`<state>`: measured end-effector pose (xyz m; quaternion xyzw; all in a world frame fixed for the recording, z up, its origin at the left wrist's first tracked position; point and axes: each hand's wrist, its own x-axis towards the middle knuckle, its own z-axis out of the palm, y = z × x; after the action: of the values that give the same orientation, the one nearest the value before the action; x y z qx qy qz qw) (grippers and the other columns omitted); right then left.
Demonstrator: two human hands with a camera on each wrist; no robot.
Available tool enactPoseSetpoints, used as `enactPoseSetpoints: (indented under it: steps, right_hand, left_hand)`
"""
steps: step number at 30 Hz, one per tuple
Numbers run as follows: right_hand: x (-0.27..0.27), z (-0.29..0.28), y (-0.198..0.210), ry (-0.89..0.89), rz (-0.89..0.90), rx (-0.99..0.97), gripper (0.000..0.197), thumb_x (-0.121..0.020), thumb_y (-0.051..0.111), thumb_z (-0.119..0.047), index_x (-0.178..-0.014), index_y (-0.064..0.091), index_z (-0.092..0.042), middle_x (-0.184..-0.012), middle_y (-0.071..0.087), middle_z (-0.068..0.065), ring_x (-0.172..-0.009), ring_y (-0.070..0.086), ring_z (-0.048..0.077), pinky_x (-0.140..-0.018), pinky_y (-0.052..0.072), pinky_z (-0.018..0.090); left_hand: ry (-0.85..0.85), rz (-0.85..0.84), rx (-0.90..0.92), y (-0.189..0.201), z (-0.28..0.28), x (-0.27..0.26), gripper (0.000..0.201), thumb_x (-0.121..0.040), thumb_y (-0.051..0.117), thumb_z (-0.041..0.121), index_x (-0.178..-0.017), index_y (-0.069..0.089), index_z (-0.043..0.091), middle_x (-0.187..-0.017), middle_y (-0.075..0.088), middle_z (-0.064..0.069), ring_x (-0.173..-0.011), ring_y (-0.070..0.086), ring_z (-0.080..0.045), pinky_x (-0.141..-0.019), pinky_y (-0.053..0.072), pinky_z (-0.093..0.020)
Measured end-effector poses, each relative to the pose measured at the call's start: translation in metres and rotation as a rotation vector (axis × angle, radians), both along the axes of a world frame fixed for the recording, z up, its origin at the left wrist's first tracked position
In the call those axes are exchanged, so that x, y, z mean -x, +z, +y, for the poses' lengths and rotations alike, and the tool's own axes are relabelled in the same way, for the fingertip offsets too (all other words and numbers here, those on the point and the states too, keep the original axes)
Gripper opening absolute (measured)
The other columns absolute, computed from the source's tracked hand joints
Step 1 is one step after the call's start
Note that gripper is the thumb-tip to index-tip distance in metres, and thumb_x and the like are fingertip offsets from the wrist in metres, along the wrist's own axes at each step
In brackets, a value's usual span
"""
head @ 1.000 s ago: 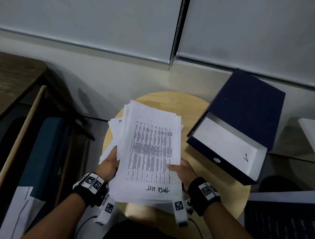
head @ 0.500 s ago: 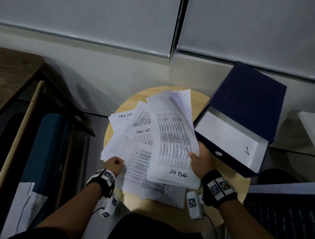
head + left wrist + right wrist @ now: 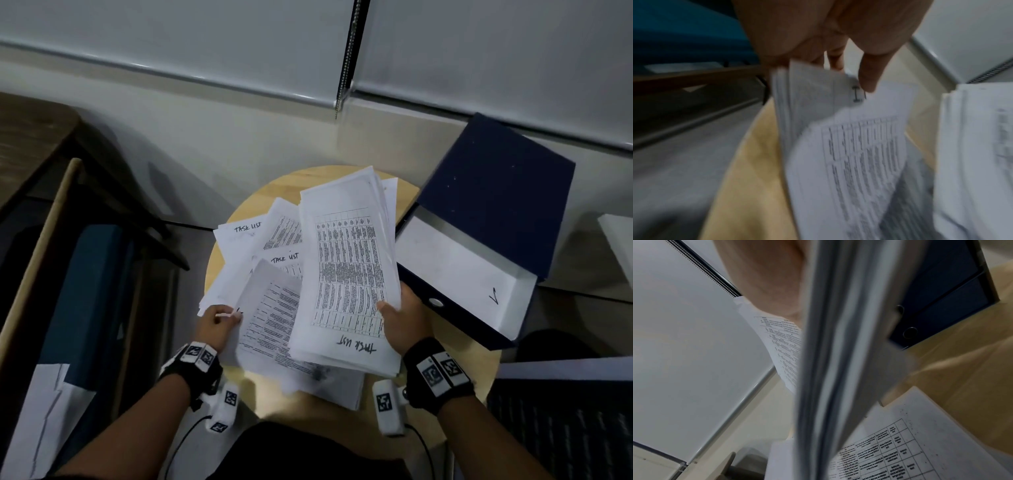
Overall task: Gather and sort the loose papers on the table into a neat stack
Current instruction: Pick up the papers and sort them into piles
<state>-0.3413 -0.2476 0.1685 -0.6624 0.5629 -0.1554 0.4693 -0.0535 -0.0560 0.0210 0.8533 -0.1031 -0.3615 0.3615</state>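
My right hand (image 3: 399, 317) grips a thick bundle of printed sheets (image 3: 346, 270), lifted over the right half of the small round wooden table (image 3: 476, 373); its top page shows a table and "TASK LIST" upside down. The bundle's edge (image 3: 830, 369) fills the right wrist view. My left hand (image 3: 222, 317) pinches the near left corner of a stapled set of sheets (image 3: 270, 318) and lifts that corner off the table. In the left wrist view the thumb (image 3: 869, 71) presses by the staple on the stapled set (image 3: 849, 146). More loose "TASK LIST" sheets (image 3: 246, 236) lie fanned out beneath.
A dark blue lever-arch binder (image 3: 493, 212) lies on the table's right side, close to my right hand. Window blinds (image 3: 205, 41) and a wall run behind. A dark desk (image 3: 30, 144) and a blue seat (image 3: 92, 291) stand to the left.
The right hand carried the bundle to the right and raised it, uncovering the sheets beneath. The left hand let go of the bundle, then pinched a stapled set's corner and lifted it.
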Motion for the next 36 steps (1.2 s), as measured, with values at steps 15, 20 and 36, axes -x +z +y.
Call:
enactPoseSetpoints:
  steps: [15,20,36]
  right_hand:
    - [-0.010,0.003,-0.005,0.043,-0.120,-0.060,0.027,-0.092,0.055,0.000,-0.107,0.062,-0.020,-0.096,0.068,-0.014,-0.089,0.064,0.001,-0.067,0.047,0.017]
    - [-0.013,0.000,-0.008,0.008,-0.128,-0.063,0.024,-0.092,0.056,-0.002,-0.106,0.061,-0.021,-0.096,0.069,-0.009,-0.091,0.066,0.013,-0.067,0.048,0.020]
    - [-0.008,-0.008,-0.010,-0.020,-0.189,-0.029,0.027,-0.092,0.057,-0.003,-0.111,0.063,-0.020,-0.102,0.070,-0.006,-0.097,0.067,0.016,-0.082,0.053,0.032]
  left_hand:
    - [0.388,0.216,0.175,0.005,0.018,0.007,0.030,-0.076,0.074,-0.003,-0.104,0.065,-0.004,-0.080,0.065,-0.015,-0.066,0.061,-0.028,-0.056,0.057,-0.031]
    - [0.329,0.312,0.111,-0.020,0.015,0.000,0.046,-0.063,0.087,0.031,-0.094,0.066,0.005,-0.086,0.071,-0.018,-0.077,0.068,-0.035,-0.082,0.056,-0.054]
    - [0.149,-0.330,0.270,0.099,-0.030,-0.019,0.028,-0.092,0.053,0.000,-0.119,0.057,-0.002,-0.110,0.065,-0.016,-0.104,0.059,-0.030,-0.085,0.039,-0.031]
